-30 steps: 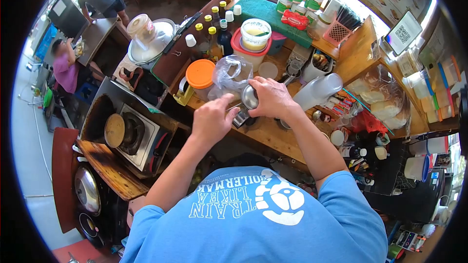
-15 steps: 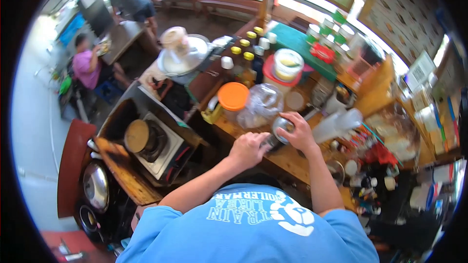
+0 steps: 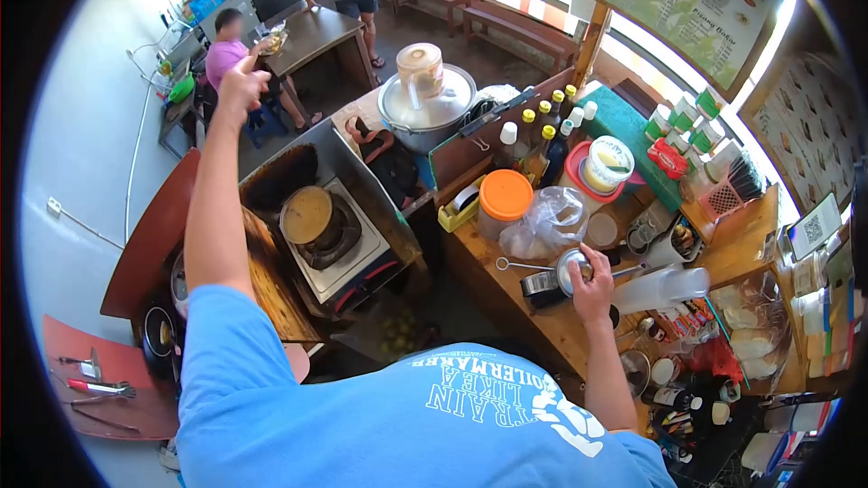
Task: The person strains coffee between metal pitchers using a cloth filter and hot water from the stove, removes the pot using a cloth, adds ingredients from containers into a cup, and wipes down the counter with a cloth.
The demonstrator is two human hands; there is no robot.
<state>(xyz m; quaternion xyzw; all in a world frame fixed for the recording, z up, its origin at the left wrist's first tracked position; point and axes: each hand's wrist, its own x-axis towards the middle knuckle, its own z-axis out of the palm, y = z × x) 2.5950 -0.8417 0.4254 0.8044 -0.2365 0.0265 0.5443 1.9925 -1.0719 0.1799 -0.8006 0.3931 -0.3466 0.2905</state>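
My left hand is stretched far out to the upper left, away from the counter. Its fingers look loosely curled, and nothing shows in them. At the counter's edge, my right hand grips a round silver metal lid. Right beside that lid is a small round metal tin. A thin metal handle with a ring end lies behind the tin. Close by are a clear plastic bag, an orange-lidded tub and a translucent plastic jug.
A pan of brown liquid sits on the gas stove at left. Beyond stands a large lidded pot. Yellow-capped bottles line the counter's back. Two people are near a table; one is seated.
My left hand has left the counter and swung out to the upper left. My right hand stays at the metal lid. The view has turned left.
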